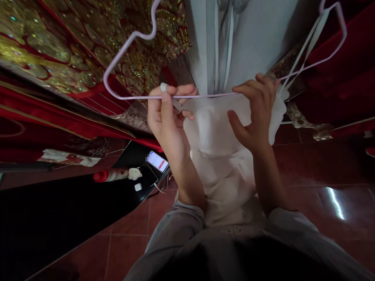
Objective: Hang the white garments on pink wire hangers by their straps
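A pale pink wire hanger (215, 95) runs across the upper middle, its top cut off by the frame. My left hand (170, 113) is closed on its lower bar, and a small white band (163, 87) shows at the fingers. My right hand (258, 109) has its thumb spread from the fingers, whose tips are at or behind the bar. White straps (303, 58) loop over the hanger's right notch. They lead down to a sheer white ruffled piece of clothing (278, 117) beside my right hand. Pale fabric fills the space between and below my hands.
Red and gold sequined garments (73, 47) hang at the left, red garments (345, 86) at the right. A grey-white surface (260, 35) stands ahead. The black table (73, 210) at lower left holds a lit phone (158, 161), a red-capped bottle (111, 175) and a white case (138, 187). Red tiles (129, 249) cover the floor.
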Tool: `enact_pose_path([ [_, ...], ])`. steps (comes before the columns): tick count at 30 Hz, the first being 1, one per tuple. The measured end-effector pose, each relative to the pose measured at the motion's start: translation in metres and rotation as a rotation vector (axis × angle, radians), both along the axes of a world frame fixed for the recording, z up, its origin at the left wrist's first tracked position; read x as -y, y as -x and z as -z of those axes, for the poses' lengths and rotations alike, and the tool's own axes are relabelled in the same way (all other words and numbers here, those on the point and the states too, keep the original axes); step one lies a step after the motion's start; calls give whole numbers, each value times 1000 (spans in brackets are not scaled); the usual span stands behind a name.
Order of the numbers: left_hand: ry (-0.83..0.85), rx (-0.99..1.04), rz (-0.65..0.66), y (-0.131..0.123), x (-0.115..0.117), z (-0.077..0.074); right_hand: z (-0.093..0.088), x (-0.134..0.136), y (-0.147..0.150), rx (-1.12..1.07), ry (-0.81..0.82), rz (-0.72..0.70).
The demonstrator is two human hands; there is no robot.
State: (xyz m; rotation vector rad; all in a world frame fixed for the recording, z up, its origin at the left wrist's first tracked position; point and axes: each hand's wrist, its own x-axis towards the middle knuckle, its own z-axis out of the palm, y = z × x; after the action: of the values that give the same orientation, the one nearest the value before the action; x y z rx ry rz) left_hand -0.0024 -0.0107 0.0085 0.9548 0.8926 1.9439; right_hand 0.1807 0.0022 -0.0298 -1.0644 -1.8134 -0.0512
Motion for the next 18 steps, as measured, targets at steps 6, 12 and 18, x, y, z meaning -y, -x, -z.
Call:
enact_pose_path([
  [6,-47,0,71,-5,-3,6,14,-44,-69,-595,-368,83],
  [12,-43,-6,71,-10,-3,7,19,-49,-83,-672,-36,56],
  [18,-58,-55,50,-7,-6,9,-29,-28,-43,-592,-63,-116],
])
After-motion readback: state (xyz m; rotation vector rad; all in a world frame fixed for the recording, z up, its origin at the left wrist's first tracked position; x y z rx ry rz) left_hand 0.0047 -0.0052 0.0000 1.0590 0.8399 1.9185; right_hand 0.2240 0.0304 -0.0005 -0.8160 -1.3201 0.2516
